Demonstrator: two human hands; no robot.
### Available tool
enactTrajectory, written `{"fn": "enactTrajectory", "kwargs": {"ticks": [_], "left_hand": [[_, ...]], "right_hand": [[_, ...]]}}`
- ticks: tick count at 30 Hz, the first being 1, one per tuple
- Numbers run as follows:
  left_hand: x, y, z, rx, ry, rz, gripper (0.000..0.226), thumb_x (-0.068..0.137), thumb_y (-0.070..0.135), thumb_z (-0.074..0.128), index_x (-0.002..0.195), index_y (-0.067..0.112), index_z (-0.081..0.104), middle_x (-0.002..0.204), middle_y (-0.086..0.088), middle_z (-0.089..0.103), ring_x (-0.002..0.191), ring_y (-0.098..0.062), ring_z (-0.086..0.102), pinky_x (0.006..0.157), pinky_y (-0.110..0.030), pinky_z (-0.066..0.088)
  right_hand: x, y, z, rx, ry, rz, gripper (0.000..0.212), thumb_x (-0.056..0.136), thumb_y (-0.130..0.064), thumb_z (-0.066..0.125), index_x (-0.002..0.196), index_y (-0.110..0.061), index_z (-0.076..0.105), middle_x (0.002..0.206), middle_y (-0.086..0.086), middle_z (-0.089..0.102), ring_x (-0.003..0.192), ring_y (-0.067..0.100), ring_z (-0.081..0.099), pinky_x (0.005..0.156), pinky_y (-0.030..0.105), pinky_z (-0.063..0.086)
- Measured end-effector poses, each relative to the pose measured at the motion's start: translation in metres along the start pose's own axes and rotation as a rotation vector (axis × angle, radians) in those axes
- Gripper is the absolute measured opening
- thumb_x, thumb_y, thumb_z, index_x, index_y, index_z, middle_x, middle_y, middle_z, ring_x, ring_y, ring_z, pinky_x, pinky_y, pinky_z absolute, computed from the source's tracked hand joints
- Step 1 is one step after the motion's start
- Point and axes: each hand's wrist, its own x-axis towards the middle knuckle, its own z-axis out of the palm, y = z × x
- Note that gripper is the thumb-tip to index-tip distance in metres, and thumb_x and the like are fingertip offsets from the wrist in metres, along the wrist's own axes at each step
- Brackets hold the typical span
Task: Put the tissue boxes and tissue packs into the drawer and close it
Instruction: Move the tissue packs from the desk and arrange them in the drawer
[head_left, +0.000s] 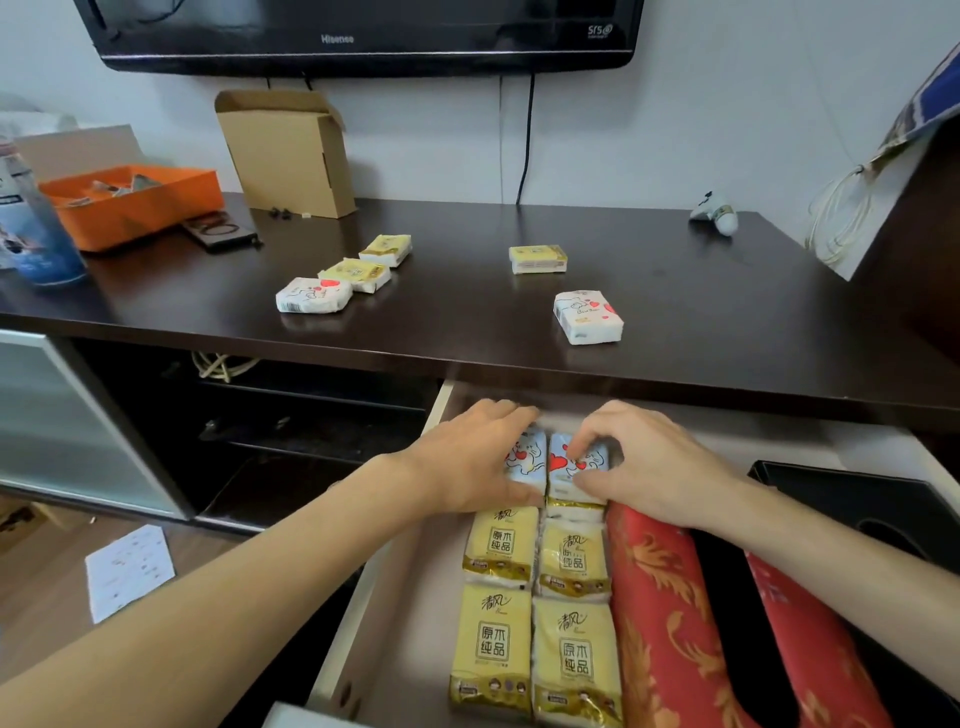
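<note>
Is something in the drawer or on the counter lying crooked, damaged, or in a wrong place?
Nothing looks damaged. In the drawer the yellow packs lie in neat rows. Five packs on the counter lie scattered at different angles, for example the white pack, and they are not yet in the drawer.

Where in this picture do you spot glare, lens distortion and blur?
Head view: soft glare on the dark tabletop; wide-angle bending curves the television and table edge; the left hand and right hand look slightly soft.
</note>
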Motion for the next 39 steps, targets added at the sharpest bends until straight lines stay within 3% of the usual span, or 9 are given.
{"fn": "enactTrajectory", "kwargs": {"ticks": [4,7,10,15,21,28,32,36,39], "left_hand": [[-0.012,0.003,-0.021,0.027,0.127,0.033,0.063,0.085,0.059,0.063,0.139,0.029,0.049,0.13,0.011,0.062,0.118,-0.011,0.057,0.092,-0.034,0.05],[-0.024,-0.002,-0.044,-0.023,0.317,0.014,0.043,0.09,0.058,0.054,0.125,0.034,0.06,0.109,0.017,0.069,0.1,-0.004,0.063,0.082,-0.034,0.054],[-0.03,-0.013,-0.06,-0.137,0.519,-0.05,0.03,0.092,0.042,0.056,0.117,0.03,0.066,0.102,0.016,0.069,0.095,0.0,0.063,0.08,-0.029,0.054],[-0.027,-0.055,-0.075,-0.1,0.709,-0.237,0.035,0.093,0.035,0.056,0.127,0.027,0.062,0.125,0.012,0.063,0.113,-0.006,0.058,0.091,-0.032,0.051],[-0.01,-0.136,-0.104,0.007,0.53,-0.64,0.059,0.091,0.033,0.054,0.145,0.012,0.046,0.153,-0.011,0.04,0.142,-0.03,0.031,0.108,-0.047,0.036],[-0.013,-0.141,-0.092,0.215,0.441,-0.642,0.044,0.091,0.038,0.05,0.128,0.016,0.058,0.124,-0.01,0.052,0.115,-0.031,0.049,0.085,-0.044,0.046],[-0.006,-0.112,-0.085,0.317,0.455,-0.489,0.034,0.089,0.034,0.05,0.108,0.01,0.066,0.115,-0.01,0.055,0.106,-0.028,0.051,0.074,-0.038,0.04],[0.003,-0.09,-0.085,0.34,0.468,-0.367,0.035,0.089,0.036,0.052,0.107,0.011,0.069,0.124,-0.009,0.055,0.117,-0.027,0.044,0.086,-0.04,0.044],[0.005,-0.076,-0.084,0.116,0.404,-0.344,0.028,0.091,0.038,0.053,0.107,0.018,0.063,0.121,-0.005,0.056,0.103,-0.024,0.054,0.076,-0.036,0.047]], "right_hand": [[-0.005,-0.003,-0.013,0.227,0.198,-0.067,0.014,0.088,-0.024,0.072,0.081,-0.036,0.075,0.085,-0.022,0.075,0.085,-0.002,0.069,0.075,0.028,0.054],[0.006,-0.011,-0.028,0.348,0.339,-0.139,0.02,0.089,-0.015,0.071,0.086,-0.033,0.076,0.089,-0.024,0.074,0.084,-0.003,0.069,0.073,0.021,0.051],[0.034,-0.023,-0.035,0.213,0.44,-0.186,0.021,0.091,-0.015,0.068,0.106,-0.029,0.073,0.115,-0.019,0.065,0.103,-0.004,0.056,0.086,0.031,0.047],[0.075,-0.031,-0.033,-0.133,0.384,-0.005,0.055,0.092,-0.028,0.065,0.145,-0.019,0.052,0.159,0.004,0.039,0.148,0.023,0.03,0.104,0.045,0.044],[0.099,-0.036,-0.027,-0.223,0.299,0.054,0.027,0.09,-0.033,0.059,0.114,-0.022,0.06,0.126,0.001,0.06,0.107,0.027,0.057,0.07,0.038,0.042],[0.105,-0.051,-0.021,-0.273,0.316,-0.11,0.022,0.089,-0.043,0.057,0.108,-0.032,0.062,0.11,-0.012,0.067,0.095,0.018,0.056,0.062,0.035,0.036],[0.11,-0.047,-0.022,-0.231,0.258,-0.143,0.03,0.088,-0.042,0.061,0.114,-0.026,0.063,0.118,-0.009,0.065,0.1,0.017,0.05,0.068,0.035,0.039],[0.111,-0.04,-0.021,-0.176,0.204,-0.18,0.052,0.092,-0.042,0.061,0.138,-0.017,0.058,0.138,-0.003,0.054,0.116,0.018,0.039,0.089,0.03,0.037],[0.11,-0.035,-0.023,-0.134,0.159,-0.21,0.06,0.097,-0.043,0.057,0.15,-0.017,0.051,0.145,-0.003,0.047,0.124,0.017,0.032,0.105,0.033,0.035]]}}
